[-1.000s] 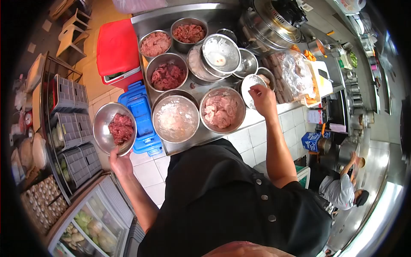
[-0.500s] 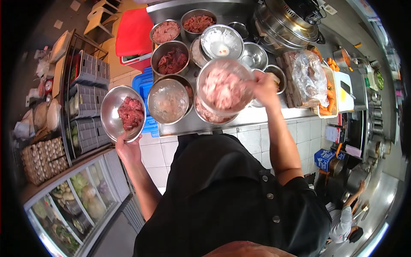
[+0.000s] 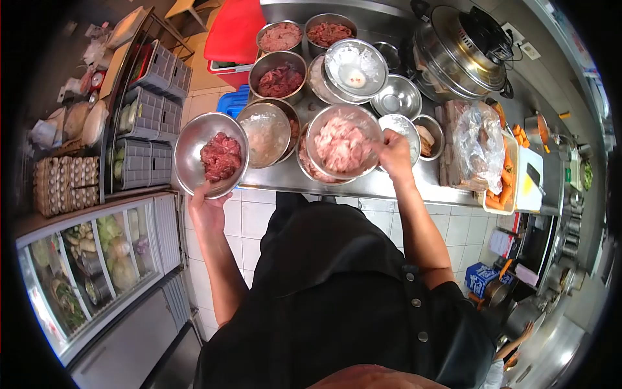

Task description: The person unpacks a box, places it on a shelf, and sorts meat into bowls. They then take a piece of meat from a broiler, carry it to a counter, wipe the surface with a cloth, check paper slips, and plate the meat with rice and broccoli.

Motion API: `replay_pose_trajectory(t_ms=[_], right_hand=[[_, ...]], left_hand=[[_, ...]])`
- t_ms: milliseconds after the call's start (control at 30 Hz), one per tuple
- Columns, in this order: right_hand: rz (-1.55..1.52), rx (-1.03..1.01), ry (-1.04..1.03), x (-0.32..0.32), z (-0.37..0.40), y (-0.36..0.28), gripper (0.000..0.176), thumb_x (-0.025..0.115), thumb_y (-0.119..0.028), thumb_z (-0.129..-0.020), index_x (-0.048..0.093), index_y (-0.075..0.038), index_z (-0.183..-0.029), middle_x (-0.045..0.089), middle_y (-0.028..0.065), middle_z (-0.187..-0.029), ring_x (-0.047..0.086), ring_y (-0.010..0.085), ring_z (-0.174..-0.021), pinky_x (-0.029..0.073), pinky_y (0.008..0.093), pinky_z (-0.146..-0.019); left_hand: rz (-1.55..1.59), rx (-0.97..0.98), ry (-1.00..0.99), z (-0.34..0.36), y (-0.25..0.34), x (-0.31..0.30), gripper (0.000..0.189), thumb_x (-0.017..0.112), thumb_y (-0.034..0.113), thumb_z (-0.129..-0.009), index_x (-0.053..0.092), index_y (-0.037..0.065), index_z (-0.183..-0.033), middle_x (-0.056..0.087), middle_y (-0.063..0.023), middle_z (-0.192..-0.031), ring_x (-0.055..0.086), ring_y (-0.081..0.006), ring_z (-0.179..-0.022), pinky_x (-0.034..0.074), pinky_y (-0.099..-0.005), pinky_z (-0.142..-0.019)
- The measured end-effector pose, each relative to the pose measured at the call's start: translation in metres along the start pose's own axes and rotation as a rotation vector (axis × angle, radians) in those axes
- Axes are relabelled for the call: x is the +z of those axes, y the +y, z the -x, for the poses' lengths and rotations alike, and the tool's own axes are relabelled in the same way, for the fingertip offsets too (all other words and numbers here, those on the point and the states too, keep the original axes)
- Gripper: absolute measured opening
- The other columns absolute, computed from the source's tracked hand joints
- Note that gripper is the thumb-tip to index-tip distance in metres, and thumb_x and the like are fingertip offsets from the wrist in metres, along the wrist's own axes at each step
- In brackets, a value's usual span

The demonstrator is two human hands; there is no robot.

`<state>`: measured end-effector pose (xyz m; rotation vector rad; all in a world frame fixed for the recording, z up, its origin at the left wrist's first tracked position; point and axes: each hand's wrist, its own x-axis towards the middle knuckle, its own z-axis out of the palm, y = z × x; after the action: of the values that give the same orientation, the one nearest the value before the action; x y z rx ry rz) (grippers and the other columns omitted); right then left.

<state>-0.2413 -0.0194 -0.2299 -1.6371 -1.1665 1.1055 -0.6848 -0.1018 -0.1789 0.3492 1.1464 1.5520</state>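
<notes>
Dark meat (image 3: 221, 157) in the near left bowl (image 3: 190, 152) is showing deep red; pale meat (image 3: 340, 146) to its right is showing pink and white. The far-left cooler lid (image 3: 233, 29) is glowing red, and white floor tiles (image 3: 253, 218) are forming a grey-lined grid.

L hand (image 3: 208, 204) palm up, R hand (image 3: 394, 155) gripping, arms apart

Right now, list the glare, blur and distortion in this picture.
Head view: fisheye bending throughout, corners black; pale meat smeared, apparently by motion, in the mixing bowl at the right hand; red meat sharper in the steel bowl at the left hand; glare on the far counter, glints on the plastic bag.
</notes>
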Motion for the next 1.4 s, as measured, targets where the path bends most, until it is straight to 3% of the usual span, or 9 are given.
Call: replay_pose_trajectory(t_ms=[167, 267, 400, 667, 800, 933, 1100, 1233, 1400], right_hand=[[0.432, -0.093, -0.071, 0.021, 0.000, -0.014, 0.023, 0.075, -0.015, -0.078, 0.058, 0.000, -0.077, 0.058, 0.0110, -0.061, 0.061, 0.0242, -0.059, 0.049, 0.0401, -0.059], [0.612, -0.419, 0.118, 0.033, 0.009, -0.062, 0.033, 0.078, -0.016, -0.078, 0.065, -0.003, -0.105, 0.069, 0.0196, -0.094, 0.066, 0.0410, -0.084, 0.053, 0.0481, -0.078], [0.596, -0.624, 0.158, 0.063, 0.010, -0.110, 0.028, 0.077, -0.010, -0.080, 0.067, -0.002, -0.104, 0.067, 0.0184, -0.096, 0.067, 0.0404, -0.089, 0.054, 0.0464, -0.080], [0.388, -0.768, -0.360, 0.159, 0.009, -0.147, 0.010, 0.073, -0.007, -0.082, 0.069, -0.002, -0.089, 0.067, 0.0174, -0.092, 0.067, 0.0391, -0.085, 0.054, 0.0466, -0.075], [0.361, -0.700, -0.255, 0.191, -0.038, -0.132, 0.005, 0.070, -0.008, -0.083, 0.070, -0.003, -0.083, 0.069, 0.0201, -0.087, 0.068, 0.0410, -0.080, 0.055, 0.0490, -0.073], [0.552, -0.618, -0.175, 0.222, -0.120, -0.119, 0.010, 0.067, -0.010, -0.084, 0.074, -0.004, -0.088, 0.071, 0.0229, -0.094, 0.070, 0.0408, -0.086, 0.057, 0.0496, -0.077], [1.204, -0.552, -0.348, 0.274, -0.225, -0.058, 0.020, 0.061, -0.012, -0.087, 0.078, -0.003, -0.094, 0.073, 0.0234, -0.102, 0.071, 0.0384, -0.099, 0.056, 0.0479, -0.089], [1.339, -0.476, -0.637, 0.295, -0.247, -0.031, 0.028, 0.058, -0.012, -0.087, 0.075, 0.003, -0.104, 0.070, 0.0284, -0.111, 0.069, 0.0400, -0.108, 0.054, 0.0482, -0.096], [1.354, -0.353, -0.545, 0.299, -0.244, -0.046, 0.027, 0.060, -0.012, -0.088, 0.076, -0.001, -0.106, 0.072, 0.0256, -0.110, 0.069, 0.0392, -0.108, 0.054, 0.0472, -0.097]], left_hand=[[-0.042, 0.028, 0.024, 0.010, 0.000, 0.002, 0.044, 0.061, 0.009, -0.089, 0.054, -0.003, -0.131, 0.070, -0.0191, -0.114, 0.073, -0.0308, -0.095, 0.063, -0.0433, -0.069], [-0.090, 0.072, 0.053, 0.012, 0.000, -0.002, 0.048, 0.061, 0.007, -0.089, 0.050, -0.005, -0.134, 0.068, -0.0211, -0.117, 0.073, -0.0315, -0.094, 0.064, -0.0437, -0.071], [-0.137, 0.101, 0.045, 0.010, 0.002, -0.001, 0.054, 0.060, 0.003, -0.087, 0.045, -0.005, -0.139, 0.064, -0.0206, -0.125, 0.071, -0.0320, -0.101, 0.063, -0.0452, -0.079], [-0.132, 0.090, 0.073, -0.006, 0.009, 0.012, 0.052, 0.058, 0.003, -0.087, 0.044, -0.008, -0.137, 0.065, -0.0230, -0.119, 0.072, -0.0318, -0.097, 0.063, -0.0448, -0.077], [-0.140, 0.038, 0.113, -0.018, 0.021, -0.016, 0.045, 0.058, 0.011, -0.091, 0.047, -0.009, -0.129, 0.071, -0.0218, -0.101, 0.074, -0.0314, -0.082, 0.060, -0.0416, -0.065], [-0.055, -0.033, 0.101, -0.037, 0.015, -0.056, 0.044, 0.058, 0.014, -0.092, 0.048, -0.008, -0.129, 0.070, -0.0207, -0.103, 0.072, -0.0300, -0.080, 0.060, -0.0417, -0.065], [-0.096, -0.003, 0.110, -0.042, 0.025, -0.049, 0.047, 0.058, 0.013, -0.091, 0.047, -0.007, -0.132, 0.069, -0.0215, -0.109, 0.073, -0.0301, -0.083, 0.061, -0.0419, -0.064], [-0.123, -0.033, 0.142, -0.045, 0.033, -0.050, 0.046, 0.056, 0.012, -0.091, 0.047, -0.007, -0.132, 0.069, -0.0223, -0.106, 0.074, -0.0313, -0.084, 0.062, -0.0417, -0.063], [-0.122, -0.025, 0.113, -0.057, 0.041, -0.056, 0.044, 0.055, 0.012, -0.091, 0.048, -0.005, -0.131, 0.069, -0.0208, -0.104, 0.073, -0.0291, -0.082, 0.062, -0.0388, -0.062]])
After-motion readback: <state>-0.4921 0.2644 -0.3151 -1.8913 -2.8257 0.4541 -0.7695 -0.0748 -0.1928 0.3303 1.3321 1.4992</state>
